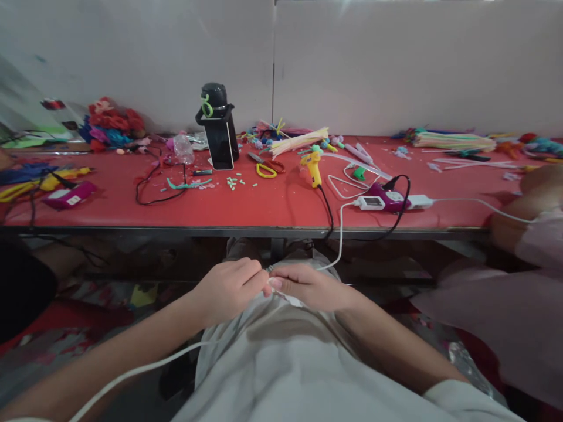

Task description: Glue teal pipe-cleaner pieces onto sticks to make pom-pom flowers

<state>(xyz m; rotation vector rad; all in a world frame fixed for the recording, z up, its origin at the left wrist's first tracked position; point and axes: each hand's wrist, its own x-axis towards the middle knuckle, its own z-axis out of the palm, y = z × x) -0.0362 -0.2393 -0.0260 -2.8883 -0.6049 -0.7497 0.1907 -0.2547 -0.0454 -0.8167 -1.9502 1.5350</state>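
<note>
My left hand point(235, 287) is closed, its fingertips pinching at a white cable point(336, 252) just above my lap. My right hand point(310, 286) meets it there, thumb and fingers pressed together around the same cable. The part between the fingertips is pale and mostly hidden. From my right hand the cable climbs over the table edge to a white plug-in unit with a dark display point(370, 203). Another length of white cord point(145, 368) runs across my left forearm toward the lower left. A white scrap or tag point(292, 300) shows below my right fingers.
On the red table point(246, 208) are a purple power strip point(390, 198), a yellow glue gun point(313, 170), scissors point(266, 170), a black bottle with a phone leaning on it point(220, 138), and bundled pipe cleaners point(299, 142). People sit close on both sides; a sleeve point(543, 243) shows at right.
</note>
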